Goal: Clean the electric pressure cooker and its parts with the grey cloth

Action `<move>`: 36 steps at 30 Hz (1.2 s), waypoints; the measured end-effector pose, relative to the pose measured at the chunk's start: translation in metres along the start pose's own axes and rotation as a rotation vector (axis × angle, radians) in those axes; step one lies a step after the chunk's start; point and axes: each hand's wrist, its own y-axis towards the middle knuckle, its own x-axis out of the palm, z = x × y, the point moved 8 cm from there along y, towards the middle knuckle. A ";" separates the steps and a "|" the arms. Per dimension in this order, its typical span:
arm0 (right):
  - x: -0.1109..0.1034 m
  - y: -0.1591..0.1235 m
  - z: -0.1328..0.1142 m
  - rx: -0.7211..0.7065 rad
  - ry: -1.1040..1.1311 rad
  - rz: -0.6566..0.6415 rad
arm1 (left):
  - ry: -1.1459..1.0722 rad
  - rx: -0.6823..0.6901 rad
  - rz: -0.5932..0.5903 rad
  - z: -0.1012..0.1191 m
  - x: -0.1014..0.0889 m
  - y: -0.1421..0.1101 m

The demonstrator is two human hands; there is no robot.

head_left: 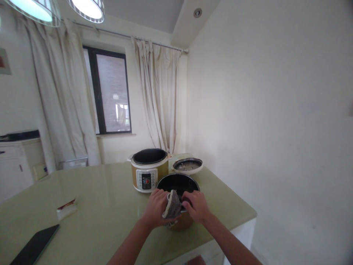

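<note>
A dark inner pot (178, 182) stands near the right part of the table, its mouth facing up. My left hand (157, 208) is closed around a grey cloth (173, 206) with a pale edge, held at the pot's near rim. My right hand (196, 206) has its fingers curled over the near right rim of the pot, close to the cloth. Just behind the pot sit the gold and white electric pressure cooker (148, 171), its top uncovered, and its round lid (188, 165), lying with the metal inner side up.
The pale green glossy table (107, 206) ends at a corner on the right, near the white wall (275, 110). A black flat device (35, 244) and a small white packet (66, 209) lie at the left. Lamps (88, 9) hang overhead.
</note>
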 end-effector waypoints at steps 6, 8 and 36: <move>0.013 -0.005 -0.019 0.070 -0.102 0.079 | 0.073 -0.076 0.033 0.013 0.013 0.007; 0.013 -0.005 -0.017 0.058 -0.098 0.084 | 0.089 -0.089 0.043 0.015 0.012 0.008; 0.010 -0.004 -0.019 0.007 -0.128 -0.038 | -0.220 -0.260 -0.231 -0.046 0.002 0.070</move>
